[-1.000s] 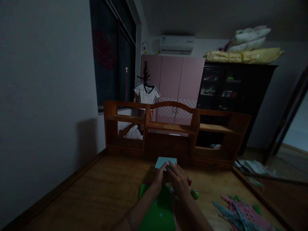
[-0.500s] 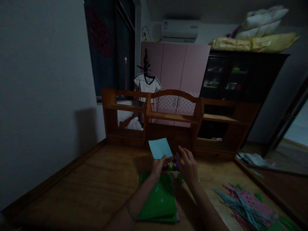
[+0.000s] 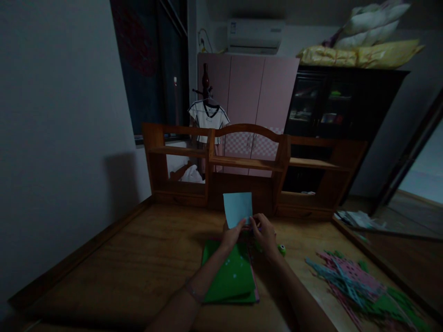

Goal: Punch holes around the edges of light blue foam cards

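A square sheet of light blue paper [image 3: 238,208] is held up above the wooden surface. My left hand [image 3: 231,237] grips its lower edge between thumb and fingers. At the paper's lower right corner, my right hand [image 3: 263,232] has thumb and index finger closed in a pinch. Below my hands lies a stack of green sheets [image 3: 230,276] with a pink edge showing at the right. A small green toy with a round eye [image 3: 281,250] sits just right of my right wrist; other small items behind the hands are mostly hidden.
Pink, blue and green cut paper strips [image 3: 360,281] lie heaped on the right of the wooden surface [image 3: 131,263]. Across the far side stands a wooden shelf unit [image 3: 247,161]. A raised wooden edge [image 3: 380,267] runs along the right.
My right hand has come in from the right and closed on the paper's lower right corner. The paper has turned more upright and shifted slightly right.
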Demonstrator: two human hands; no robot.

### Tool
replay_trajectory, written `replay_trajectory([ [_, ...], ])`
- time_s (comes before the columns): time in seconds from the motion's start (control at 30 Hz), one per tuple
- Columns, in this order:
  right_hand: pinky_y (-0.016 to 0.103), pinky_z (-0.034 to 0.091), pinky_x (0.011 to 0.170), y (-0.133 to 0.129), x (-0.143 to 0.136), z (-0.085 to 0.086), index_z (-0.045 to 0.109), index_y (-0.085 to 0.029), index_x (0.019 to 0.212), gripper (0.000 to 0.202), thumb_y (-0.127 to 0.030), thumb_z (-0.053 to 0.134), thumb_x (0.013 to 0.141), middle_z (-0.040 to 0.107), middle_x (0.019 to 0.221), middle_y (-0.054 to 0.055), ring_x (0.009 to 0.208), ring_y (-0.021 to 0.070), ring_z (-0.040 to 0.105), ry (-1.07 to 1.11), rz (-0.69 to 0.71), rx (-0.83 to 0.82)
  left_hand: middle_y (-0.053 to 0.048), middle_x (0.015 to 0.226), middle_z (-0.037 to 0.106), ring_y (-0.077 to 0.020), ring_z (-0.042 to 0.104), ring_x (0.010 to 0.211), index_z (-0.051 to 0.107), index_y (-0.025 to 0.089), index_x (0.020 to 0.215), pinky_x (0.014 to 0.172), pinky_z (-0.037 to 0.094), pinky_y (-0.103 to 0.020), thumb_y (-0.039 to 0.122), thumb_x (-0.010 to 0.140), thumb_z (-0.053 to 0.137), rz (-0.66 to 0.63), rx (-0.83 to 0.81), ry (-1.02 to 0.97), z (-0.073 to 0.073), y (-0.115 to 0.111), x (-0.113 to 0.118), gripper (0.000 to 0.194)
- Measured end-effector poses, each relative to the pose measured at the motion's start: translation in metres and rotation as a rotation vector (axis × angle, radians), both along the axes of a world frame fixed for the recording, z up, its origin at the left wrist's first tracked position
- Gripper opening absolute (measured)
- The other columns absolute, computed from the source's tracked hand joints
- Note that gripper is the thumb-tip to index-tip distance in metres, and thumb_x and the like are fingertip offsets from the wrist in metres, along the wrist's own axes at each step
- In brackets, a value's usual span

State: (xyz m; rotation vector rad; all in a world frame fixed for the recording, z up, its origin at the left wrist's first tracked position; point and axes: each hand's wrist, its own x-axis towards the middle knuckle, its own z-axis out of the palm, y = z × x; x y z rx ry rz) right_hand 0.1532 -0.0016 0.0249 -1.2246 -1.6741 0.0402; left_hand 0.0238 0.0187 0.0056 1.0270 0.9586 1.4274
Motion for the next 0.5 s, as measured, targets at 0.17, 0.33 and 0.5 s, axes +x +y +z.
replay_trajectory([
  [0.17, 0.025, 0.040, 0.064, 0.000, 0.001, -0.001, 0.058, -0.018, 0.080, 0.033, -0.045, 0.042, 0.089, 0.059, 0.076, 0.003, 0.069, 0.0153, 0.052, 0.073, 0.078, -0.054, -0.012, 0.079, 0.069, -0.0221, 0.066, 0.069, 0.066, 0.011, 0.082, 0.064, 0.052, -0.030, 0.051, 0.069, 0.065, 0.015, 0.078, 0.092, -0.003, 0.002, 0.000, 0.042],
  [0.33, 0.024, 0.041, 0.061, 0.000, -0.002, -0.003, 0.061, -0.017, 0.077, 0.036, -0.050, 0.047, 0.083, 0.060, 0.071, 0.002, 0.067, 0.0157, 0.053, 0.205, 0.182, -0.134, -0.009, 0.065, 0.066, -0.0184, 0.063, 0.061, 0.065, 0.013, 0.071, 0.060, 0.048, -0.026, 0.056, 0.074, 0.057, 0.136, 0.154, 0.249, 0.002, 0.002, -0.009, 0.044],
  [0.5, 0.023, 0.039, 0.052, 0.003, -0.002, -0.005, 0.061, -0.016, 0.075, 0.039, -0.055, 0.054, 0.077, 0.056, 0.063, 0.000, 0.058, 0.0141, 0.051, 0.388, 0.290, -0.240, -0.005, 0.051, 0.059, -0.0140, 0.054, 0.046, 0.058, 0.013, 0.062, 0.049, 0.041, -0.023, 0.061, 0.077, 0.048, 0.082, 0.159, 0.239, 0.003, 0.001, -0.010, 0.051],
])
